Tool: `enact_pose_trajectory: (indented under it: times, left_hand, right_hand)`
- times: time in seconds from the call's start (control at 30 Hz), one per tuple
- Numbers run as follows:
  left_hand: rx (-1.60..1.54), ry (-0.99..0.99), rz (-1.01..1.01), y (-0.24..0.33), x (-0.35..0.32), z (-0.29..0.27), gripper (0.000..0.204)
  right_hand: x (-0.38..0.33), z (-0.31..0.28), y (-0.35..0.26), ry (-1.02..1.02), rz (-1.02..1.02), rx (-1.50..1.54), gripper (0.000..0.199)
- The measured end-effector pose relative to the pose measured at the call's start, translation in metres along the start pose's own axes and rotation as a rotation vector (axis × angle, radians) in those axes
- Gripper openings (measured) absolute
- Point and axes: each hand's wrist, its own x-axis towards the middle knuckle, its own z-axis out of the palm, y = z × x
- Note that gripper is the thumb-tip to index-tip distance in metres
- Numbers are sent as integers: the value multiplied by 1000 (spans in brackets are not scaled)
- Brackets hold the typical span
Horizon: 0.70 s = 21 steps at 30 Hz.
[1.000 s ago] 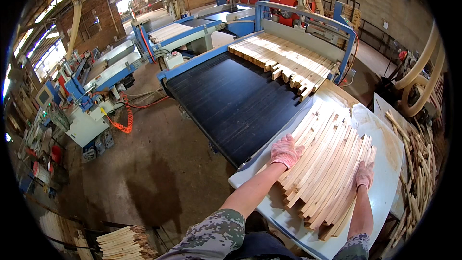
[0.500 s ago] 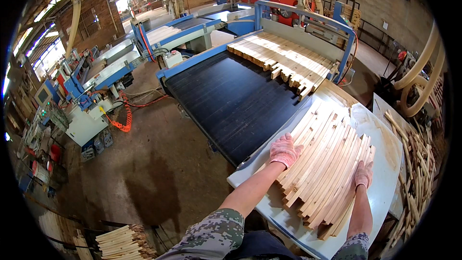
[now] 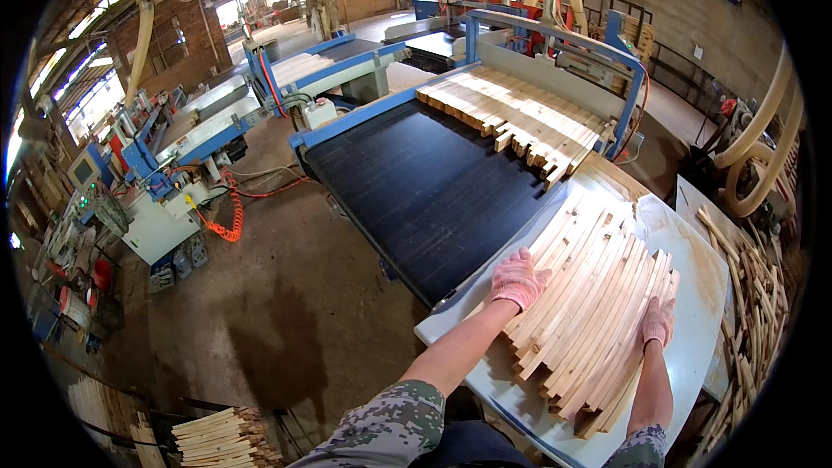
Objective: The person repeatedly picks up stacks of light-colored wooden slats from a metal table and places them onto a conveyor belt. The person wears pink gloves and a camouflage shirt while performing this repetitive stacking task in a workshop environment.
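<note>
A row of pale wooden strips (image 3: 589,303) lies side by side on a light-coloured tabletop (image 3: 693,338), its ends uneven. My left hand (image 3: 517,281), in a pinkish knitted glove, holds the left edge of the row, thumb over the top. On the opposite edge, my gloved right hand (image 3: 659,321) grips the outermost strips. The fingers of both hands are partly hidden against the wood. Beyond the table, a second batch of wooden strips (image 3: 520,113) rests on a black conveyor belt (image 3: 425,199).
A blue machine frame (image 3: 555,22) spans the far end of the belt. Loose wooden sticks (image 3: 754,321) are heaped right of the table. Another stack of strips (image 3: 221,438) sits at lower left. Blue-and-white machinery (image 3: 156,225) with an orange coiled hose (image 3: 232,208) stands farther left.
The view has shifted slightly, so the scene sits a little lower and to the right. Both hands remain at the two edges of the strips, with no clear movement against the wood.
</note>
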Motion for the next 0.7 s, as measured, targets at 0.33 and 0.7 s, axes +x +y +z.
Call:
enact_pose_trajectory:
  times: [0.33, 0.7]
  left_hand:
    - [44, 120, 36, -13, 5, 17, 85]
    - [-10, 110, 34, -10, -1, 11, 91]
  right_hand:
    - [13, 17, 6, -22, -87, 61, 85]
    - [41, 39, 24, 14, -113, 151, 88]
